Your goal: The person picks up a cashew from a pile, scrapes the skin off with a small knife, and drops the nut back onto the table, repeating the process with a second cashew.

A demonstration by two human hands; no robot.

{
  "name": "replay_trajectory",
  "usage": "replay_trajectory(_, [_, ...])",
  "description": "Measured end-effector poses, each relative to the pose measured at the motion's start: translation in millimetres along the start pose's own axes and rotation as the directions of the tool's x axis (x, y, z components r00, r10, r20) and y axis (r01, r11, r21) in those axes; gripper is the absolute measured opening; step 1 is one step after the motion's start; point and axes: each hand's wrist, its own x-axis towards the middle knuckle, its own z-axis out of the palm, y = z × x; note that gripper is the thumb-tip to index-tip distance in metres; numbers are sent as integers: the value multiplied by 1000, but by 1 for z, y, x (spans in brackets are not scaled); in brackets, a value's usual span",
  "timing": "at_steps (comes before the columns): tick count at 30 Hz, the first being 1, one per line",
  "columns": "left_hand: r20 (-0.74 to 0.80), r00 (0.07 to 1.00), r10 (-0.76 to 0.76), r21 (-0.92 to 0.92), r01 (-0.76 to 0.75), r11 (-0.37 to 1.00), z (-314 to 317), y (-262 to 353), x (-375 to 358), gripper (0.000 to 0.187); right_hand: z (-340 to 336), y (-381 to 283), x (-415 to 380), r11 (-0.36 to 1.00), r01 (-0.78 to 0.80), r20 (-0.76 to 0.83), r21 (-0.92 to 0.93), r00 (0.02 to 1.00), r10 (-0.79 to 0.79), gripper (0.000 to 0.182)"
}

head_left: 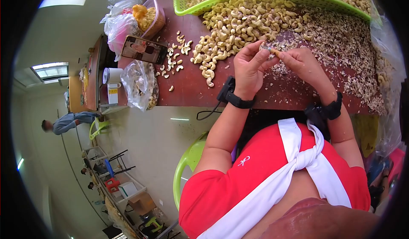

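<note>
Over the red-brown tabletop [187,87], my left hand [250,70] pinched a half-hidden small piece [262,44], my right hand [301,63] a slim tool [275,52]; cashew kernels [238,23] lay heaped at one o'clock, pale floor [164,132] at eight.

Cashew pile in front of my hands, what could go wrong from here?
What looks like a small tool in the right hand could slip and nick the left hand, held close to it. Peel flakes border the cashew pile, so some might mix in.
</note>
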Motion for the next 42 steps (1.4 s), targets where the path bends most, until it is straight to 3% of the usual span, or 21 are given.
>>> replay_trajectory(8, [-116, 993, 17, -17, -20, 1000, 9, -9, -4, 12, 2, 12, 4, 1000, -7, -64, -7, 998, 7, 43])
replay_trajectory(11, [-166, 986, -10, -65, -1, 998, 15, -6, -4, 12, 1, 11, 3, 999, 35, -78, -10, 996, -36, 43])
replay_trajectory(20, [-190, 978, -87, -35, 82, 996, 5, 2, -1, 20, -4, 12, 0, 999, -34, -62, -17, 998, 33, 44])
replay_trajectory(30, [-200, 974, 105, 179, -69, 981, -7, 6, 5, 14, -4, 6, -1, 998, -9, -60, -58, 998, 5, 43])
replay_trajectory(38, [-165, 982, 87, 110, -69, 991, -3, 7, 4, 8, -3, 7, -1, 999, -11, -41, -37, 999, 9, 41])
replay_trajectory(42, [-153, 988, -19, 9, 20, 1000, 0, 9, 1, 9, -3, 8, -1, 997, -26, -63, -66, 998, 22, 42])
